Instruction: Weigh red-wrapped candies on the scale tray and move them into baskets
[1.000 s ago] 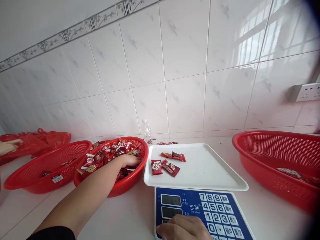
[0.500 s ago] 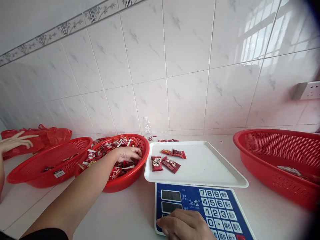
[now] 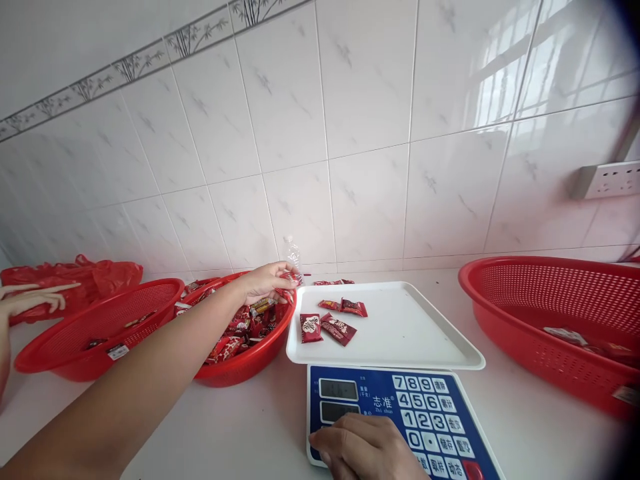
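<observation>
My left hand (image 3: 270,280) is over the right rim of a red basket (image 3: 270,351), its fingers closed on a small red wrapped candy (image 3: 291,277). Many wrapped candies (image 3: 245,327) fill this basket. My right hand (image 3: 367,447) rests curled on the lower left of a blue electronic scale (image 3: 385,387), covering part of its displays; nothing shows in its fingers. On the scale's white tray (image 3: 415,327) lie several wrapped candies: a square red one (image 3: 311,328), a dark red one (image 3: 339,329) and small ones (image 3: 353,307) behind them.
A red basket with a few items (image 3: 145,300) stands at left, and a large red basket (image 3: 510,300) at right. A co-worker's hand (image 3: 35,300) is by a red plastic bag (image 3: 100,273). Behind the tray are a clear bottle (image 3: 293,253) and a candy packet (image 3: 333,282).
My left hand has risen from among the candies to the basket's right rim, now with a red candy in its fingers. My right hand stays on the scale. The view has shifted slightly.
</observation>
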The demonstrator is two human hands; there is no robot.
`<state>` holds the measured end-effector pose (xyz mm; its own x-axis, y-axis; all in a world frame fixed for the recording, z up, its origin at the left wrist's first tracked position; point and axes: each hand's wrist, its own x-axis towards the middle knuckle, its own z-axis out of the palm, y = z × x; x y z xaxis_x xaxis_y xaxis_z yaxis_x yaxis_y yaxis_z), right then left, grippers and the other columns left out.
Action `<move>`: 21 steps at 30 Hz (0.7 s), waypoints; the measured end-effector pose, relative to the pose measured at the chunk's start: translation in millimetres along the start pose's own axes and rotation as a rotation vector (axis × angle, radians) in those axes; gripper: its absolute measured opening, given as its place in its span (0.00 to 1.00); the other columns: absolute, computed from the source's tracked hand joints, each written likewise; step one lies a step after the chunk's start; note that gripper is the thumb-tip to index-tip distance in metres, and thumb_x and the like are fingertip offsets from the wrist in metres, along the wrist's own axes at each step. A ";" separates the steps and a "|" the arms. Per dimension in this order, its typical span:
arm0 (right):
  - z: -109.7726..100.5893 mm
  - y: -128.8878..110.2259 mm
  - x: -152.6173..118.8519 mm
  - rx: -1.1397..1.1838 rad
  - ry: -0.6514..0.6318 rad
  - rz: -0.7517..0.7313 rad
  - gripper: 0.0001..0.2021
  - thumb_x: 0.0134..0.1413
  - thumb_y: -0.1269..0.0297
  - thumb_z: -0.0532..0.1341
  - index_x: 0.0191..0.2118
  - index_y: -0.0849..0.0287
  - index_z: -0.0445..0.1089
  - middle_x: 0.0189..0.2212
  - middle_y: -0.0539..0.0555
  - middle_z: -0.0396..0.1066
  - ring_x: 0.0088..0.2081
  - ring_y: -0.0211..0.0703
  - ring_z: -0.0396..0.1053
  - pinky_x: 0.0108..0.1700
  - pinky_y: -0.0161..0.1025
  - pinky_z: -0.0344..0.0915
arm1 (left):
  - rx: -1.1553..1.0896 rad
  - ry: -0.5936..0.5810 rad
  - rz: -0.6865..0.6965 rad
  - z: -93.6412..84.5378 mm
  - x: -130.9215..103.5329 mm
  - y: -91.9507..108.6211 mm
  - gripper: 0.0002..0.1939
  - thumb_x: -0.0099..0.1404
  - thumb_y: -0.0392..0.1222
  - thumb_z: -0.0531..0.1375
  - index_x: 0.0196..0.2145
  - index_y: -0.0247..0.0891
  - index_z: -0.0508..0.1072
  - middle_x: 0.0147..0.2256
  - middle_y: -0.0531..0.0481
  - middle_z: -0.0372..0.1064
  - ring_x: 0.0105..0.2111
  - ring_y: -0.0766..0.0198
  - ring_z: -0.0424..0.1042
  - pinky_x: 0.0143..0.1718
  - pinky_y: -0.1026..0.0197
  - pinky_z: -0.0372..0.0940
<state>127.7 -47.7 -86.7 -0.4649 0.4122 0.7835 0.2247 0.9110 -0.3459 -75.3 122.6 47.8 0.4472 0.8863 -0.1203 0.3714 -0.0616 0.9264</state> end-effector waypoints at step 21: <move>18.1 8.3 -2.4 -0.091 0.187 -0.115 0.11 0.65 0.70 0.48 0.39 0.58 0.68 0.21 0.50 0.72 0.20 0.34 0.68 0.21 0.30 0.59 | 0.607 -0.225 0.404 89.9 36.3 -4.8 0.28 0.63 0.65 0.48 0.27 0.39 0.73 0.39 0.46 0.71 0.47 0.55 0.67 0.51 0.59 0.58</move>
<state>115.2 -40.8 -100.7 -0.3268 0.2879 0.9002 0.2595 0.9432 -0.2074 12.4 113.7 6.9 0.7743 0.6303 0.0567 0.4966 -0.6606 0.5630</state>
